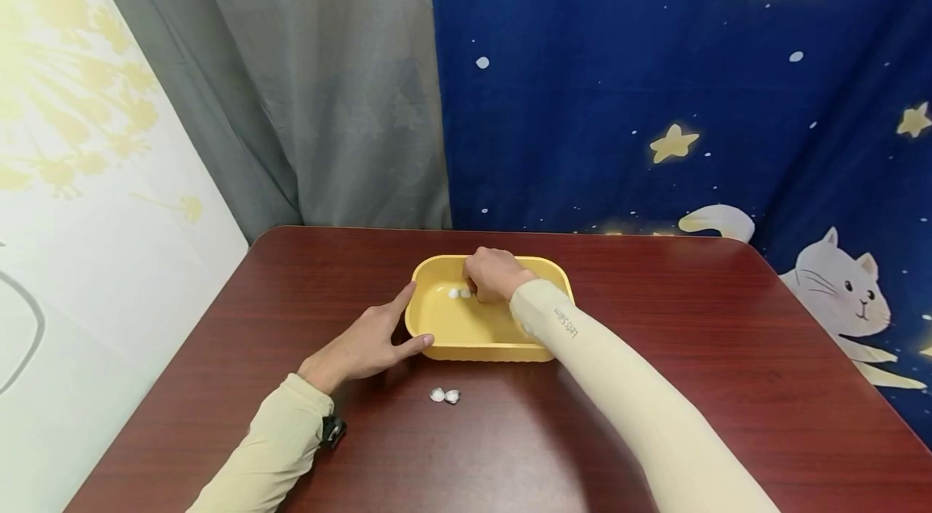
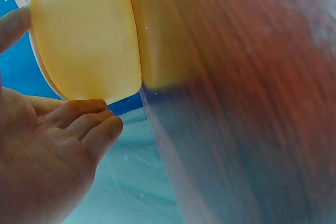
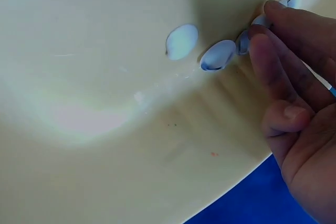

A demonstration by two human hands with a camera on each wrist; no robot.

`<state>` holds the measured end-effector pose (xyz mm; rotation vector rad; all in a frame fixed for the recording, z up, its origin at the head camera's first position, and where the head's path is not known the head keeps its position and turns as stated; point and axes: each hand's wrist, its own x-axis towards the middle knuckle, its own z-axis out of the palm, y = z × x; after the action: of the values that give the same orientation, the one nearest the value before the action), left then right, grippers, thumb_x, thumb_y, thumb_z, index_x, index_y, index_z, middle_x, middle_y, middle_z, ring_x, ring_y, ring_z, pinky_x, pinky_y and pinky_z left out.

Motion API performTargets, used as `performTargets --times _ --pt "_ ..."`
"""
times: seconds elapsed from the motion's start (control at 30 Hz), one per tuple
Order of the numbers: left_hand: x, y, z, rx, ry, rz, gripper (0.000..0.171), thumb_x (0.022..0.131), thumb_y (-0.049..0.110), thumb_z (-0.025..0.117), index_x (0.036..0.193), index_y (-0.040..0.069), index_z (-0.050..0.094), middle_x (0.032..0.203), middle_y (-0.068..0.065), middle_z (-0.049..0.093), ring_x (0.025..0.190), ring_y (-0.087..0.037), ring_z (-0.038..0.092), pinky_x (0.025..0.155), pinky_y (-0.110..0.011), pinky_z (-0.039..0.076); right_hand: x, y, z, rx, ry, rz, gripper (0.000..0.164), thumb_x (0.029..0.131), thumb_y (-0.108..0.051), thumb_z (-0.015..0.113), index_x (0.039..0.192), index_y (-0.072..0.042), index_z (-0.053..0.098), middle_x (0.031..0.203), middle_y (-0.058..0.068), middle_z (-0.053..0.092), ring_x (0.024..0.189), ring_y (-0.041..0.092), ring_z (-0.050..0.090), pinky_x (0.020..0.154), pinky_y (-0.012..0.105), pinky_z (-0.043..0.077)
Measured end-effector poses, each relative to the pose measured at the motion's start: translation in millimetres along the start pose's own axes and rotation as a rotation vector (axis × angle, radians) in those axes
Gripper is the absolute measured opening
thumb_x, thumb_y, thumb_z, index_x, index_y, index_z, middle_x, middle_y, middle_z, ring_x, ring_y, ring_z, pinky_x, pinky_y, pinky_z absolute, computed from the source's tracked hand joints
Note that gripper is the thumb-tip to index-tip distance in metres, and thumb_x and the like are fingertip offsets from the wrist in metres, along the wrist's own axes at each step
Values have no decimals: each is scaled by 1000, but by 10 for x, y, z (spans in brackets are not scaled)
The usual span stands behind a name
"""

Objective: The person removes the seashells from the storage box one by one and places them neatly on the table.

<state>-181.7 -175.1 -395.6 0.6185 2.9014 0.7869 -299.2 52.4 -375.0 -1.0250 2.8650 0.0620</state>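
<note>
A yellow plastic basin (image 1: 473,353) stands on the table. My left hand (image 1: 367,341) spreads thumb and fingers against its left end; the left wrist view shows the fingers (image 2: 86,121) lying along the yellow wall. My right hand (image 1: 495,274) reaches into the basin's far side, fingers bent downward. In the right wrist view its fingertips (image 3: 273,6) pinch a small white shell (image 3: 262,21), partly hidden by the fingers. Beside them, more white shells lie along the basin's edge, among them one oval shell (image 3: 182,42) and a second shell (image 3: 218,55) with a dark slit.
Two small whitish shells (image 1: 445,396) lie side by side on the dark red table (image 1: 349,266) in front of the basin. A grey curtain (image 1: 357,92) and a blue starry curtain (image 1: 553,108) hang behind the table's far edge. A white patterned panel (image 1: 95,197) borders the left.
</note>
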Motion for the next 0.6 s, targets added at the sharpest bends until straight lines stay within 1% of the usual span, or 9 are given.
performTargets --times 0.23,0.43,0.6 --pt "-1 5 4 1 2 1 101 91 65 59 162 7 16 158 -17 41 139 -32 51 112 -50 44 -4 -12 -2 -31 -16 14 18 82 -7 74 71 -20 70 76 -2 66 70 14 56 64 29 50" --pt "1 9 -2 2 -1 4 101 91 65 60 162 7 15 158 -17 41 139 -32 51 112 -50 44 -32 -13 -34 -5 -20 -7 24 76 -7 80 65 -23 66 73 -5 65 71 14 56 63 30 49" --pt "-7 9 -1 -2 2 -9 100 92 62 61 162 7 16 158 -18 42 139 -33 52 112 -51 44 -50 -18 -75 24 -21 -28 24 77 -5 78 66 -23 65 74 -5 64 72 14 56 62 30 48"
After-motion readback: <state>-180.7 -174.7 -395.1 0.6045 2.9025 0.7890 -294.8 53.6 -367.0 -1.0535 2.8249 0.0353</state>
